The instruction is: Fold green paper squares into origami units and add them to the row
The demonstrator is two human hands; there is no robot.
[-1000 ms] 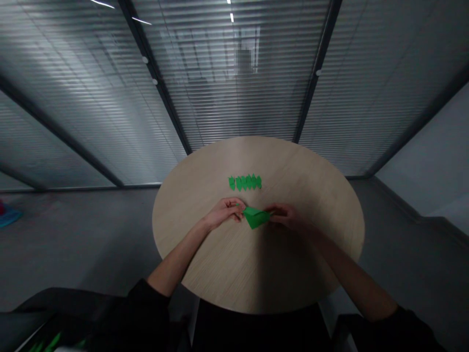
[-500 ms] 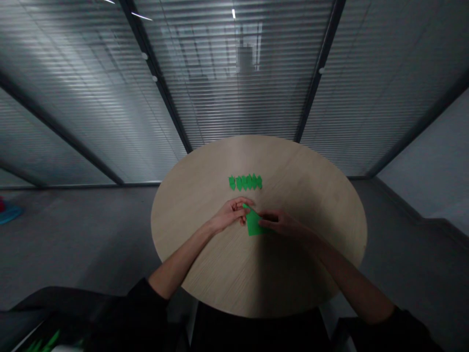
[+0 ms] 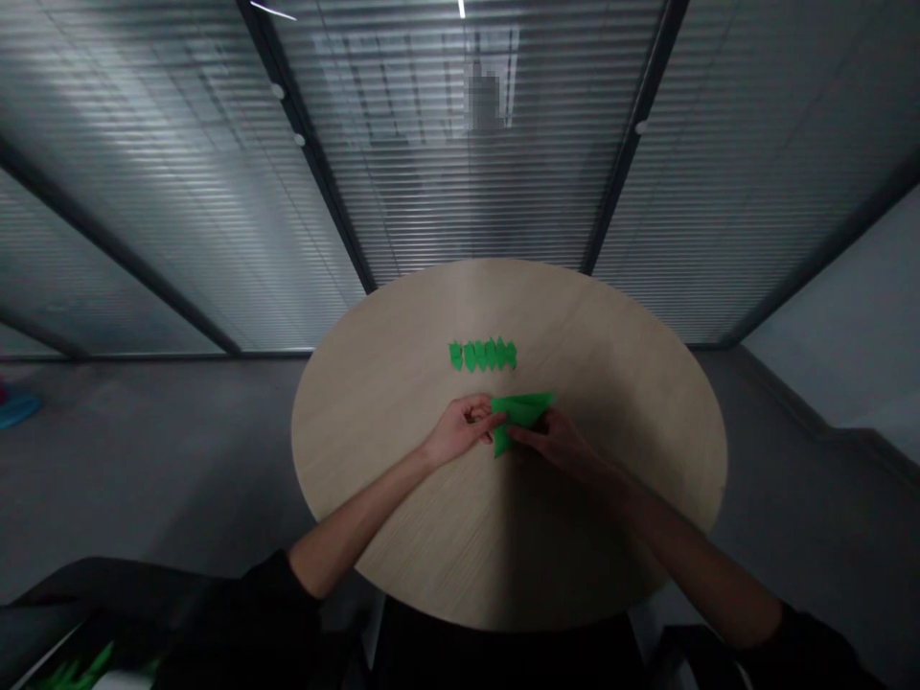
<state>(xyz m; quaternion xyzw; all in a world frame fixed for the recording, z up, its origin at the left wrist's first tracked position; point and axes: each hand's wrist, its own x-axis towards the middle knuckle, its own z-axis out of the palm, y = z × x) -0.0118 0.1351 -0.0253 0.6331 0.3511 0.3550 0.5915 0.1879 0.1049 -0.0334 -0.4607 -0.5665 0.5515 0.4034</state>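
A sheet of green paper [image 3: 528,409] is held between both hands above the round table, with part of it folded over. My left hand [image 3: 467,426] pinches its left edge, thumb on top. At the lower right side, my right hand [image 3: 557,441] is closed on the paper, its thumb in front and the other fingers partly hidden. Beyond the hands, a row of several small folded green paper pieces [image 3: 483,355] lies on the table.
The round wooden table [image 3: 402,335] stands before a glass wall with blinds [image 3: 474,211]. At the lower left is a dark bag-like thing [image 3: 93,585] with green pieces [image 3: 86,666] in it. A blue object [image 3: 18,410] sits on the floor at far left.
The green paper has been turned and folded over, so a wide flap now points right. My left hand has shifted slightly right along with it; the row of pieces is unchanged.
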